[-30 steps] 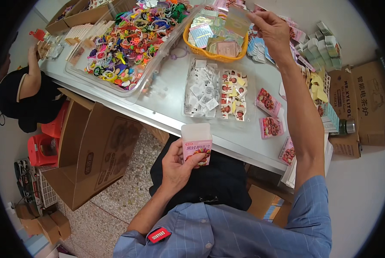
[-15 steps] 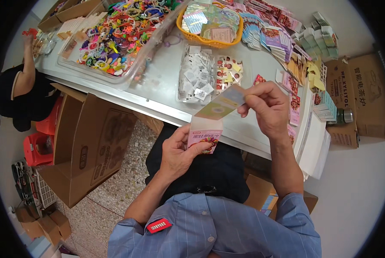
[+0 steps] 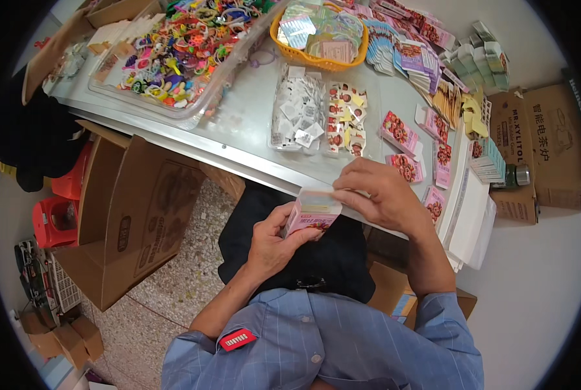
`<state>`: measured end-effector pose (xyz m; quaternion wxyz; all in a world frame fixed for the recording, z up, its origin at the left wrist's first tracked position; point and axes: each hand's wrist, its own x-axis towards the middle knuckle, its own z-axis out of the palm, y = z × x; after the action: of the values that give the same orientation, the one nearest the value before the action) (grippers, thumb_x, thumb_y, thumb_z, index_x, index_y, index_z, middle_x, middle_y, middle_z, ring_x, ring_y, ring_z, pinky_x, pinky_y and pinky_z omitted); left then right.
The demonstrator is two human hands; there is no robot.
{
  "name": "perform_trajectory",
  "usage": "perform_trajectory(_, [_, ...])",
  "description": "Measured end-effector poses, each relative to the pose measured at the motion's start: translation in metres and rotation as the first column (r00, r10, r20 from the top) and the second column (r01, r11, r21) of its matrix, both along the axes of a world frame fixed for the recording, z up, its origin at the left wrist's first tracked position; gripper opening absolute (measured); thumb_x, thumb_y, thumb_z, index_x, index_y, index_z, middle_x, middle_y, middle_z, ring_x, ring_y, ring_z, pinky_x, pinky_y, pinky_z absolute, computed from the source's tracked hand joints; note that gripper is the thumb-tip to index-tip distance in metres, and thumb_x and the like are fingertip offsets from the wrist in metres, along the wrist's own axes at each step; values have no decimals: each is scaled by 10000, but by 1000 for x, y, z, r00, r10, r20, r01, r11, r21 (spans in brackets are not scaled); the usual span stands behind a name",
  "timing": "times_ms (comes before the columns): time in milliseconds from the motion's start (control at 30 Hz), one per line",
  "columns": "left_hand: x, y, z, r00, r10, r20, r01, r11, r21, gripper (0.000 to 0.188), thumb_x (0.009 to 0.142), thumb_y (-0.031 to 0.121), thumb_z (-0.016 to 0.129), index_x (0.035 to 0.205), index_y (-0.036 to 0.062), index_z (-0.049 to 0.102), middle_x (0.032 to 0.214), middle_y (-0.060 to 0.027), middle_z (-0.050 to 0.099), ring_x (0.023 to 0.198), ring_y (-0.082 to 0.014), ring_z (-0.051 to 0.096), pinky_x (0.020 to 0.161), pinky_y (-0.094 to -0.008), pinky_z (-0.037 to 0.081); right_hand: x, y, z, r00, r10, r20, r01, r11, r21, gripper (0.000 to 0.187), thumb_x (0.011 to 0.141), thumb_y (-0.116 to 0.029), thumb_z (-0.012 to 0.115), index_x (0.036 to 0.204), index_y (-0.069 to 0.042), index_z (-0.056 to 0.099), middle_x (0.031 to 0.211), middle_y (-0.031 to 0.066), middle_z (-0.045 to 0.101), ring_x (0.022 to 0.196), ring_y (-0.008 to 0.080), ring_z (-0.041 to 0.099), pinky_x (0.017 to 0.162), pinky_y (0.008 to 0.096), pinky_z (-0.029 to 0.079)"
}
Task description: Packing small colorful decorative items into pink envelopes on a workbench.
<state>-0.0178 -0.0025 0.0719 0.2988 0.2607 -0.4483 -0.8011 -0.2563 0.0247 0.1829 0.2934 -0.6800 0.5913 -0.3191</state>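
Observation:
A small pink carton (image 3: 310, 218) with an open top is held in my left hand (image 3: 272, 240), thumb across its printed front, fingers behind. Inside its mouth shows the edge of a flat greenish card or packet (image 3: 316, 200). At the carton's right upper edge, my right hand (image 3: 382, 197) has thumb and fingertips pressed together; whether they pinch a flap or the packet is hidden. On the table beyond lie several similar pink cartons (image 3: 399, 132), a clear tray of small white packets (image 3: 298, 110) and a tray of figure-shaped pieces (image 3: 347, 119).
A large clear bin of colourful trinkets (image 3: 173, 55) covers the far left table. Behind the trays stands a yellow basket (image 3: 321, 63) of packets. Blue cartons (image 3: 381, 55) are stacked at the back. Left of me stands an open cardboard box (image 3: 141, 227); another person's arm (image 3: 53, 52) is far left.
My right hand has come down and leftward to the carton's mouth. The greenish packet it held above the carton now sits mostly inside. The other person's arm has shifted.

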Motion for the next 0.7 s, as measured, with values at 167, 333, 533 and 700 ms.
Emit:
perform_trajectory(167, [7,6,-12,996,16,87,-8,996,-92,443,908,7,753,1311,-35,571,1096,-121,732,993,-155,704,888,-291,575,-24,1,1,950,-306,-62,278,920,-277,108,861,-51,751,964,-38,720,906,98,676,792,230,663,729,332,520])
perform_trajectory(333, [5,3,-12,998,-8,68,11,999,-50,425,910,12,753,1294,-34,579,1104,-121,731,991,-151,705,884,-288,575,-51,-45,-28,849,-236,-473,127,960,-250,267,837,-162,761,1074,-52,706,1068,133,679,990,327,651,861,405,524])
perform_trajectory(533, [-3,3,-7,998,30,54,-25,996,-90,419,913,6,746,1294,-32,577,1097,-125,729,984,-158,709,880,-292,581,-56,-75,-47,814,-10,-581,-3,1000,-22,232,811,-179,769,988,-41,709,1003,142,677,975,347,634,864,444,501])
perform_trajectory(700, [-1,3,-10,999,42,25,-41,998,-44,420,916,2,740,1300,-31,573,1099,-125,727,981,-163,710,880,-296,583,-59,-75,-43,891,3,-455,35,996,77,187,821,-180,766,868,-15,693,856,144,665,905,351,633,801,445,500])
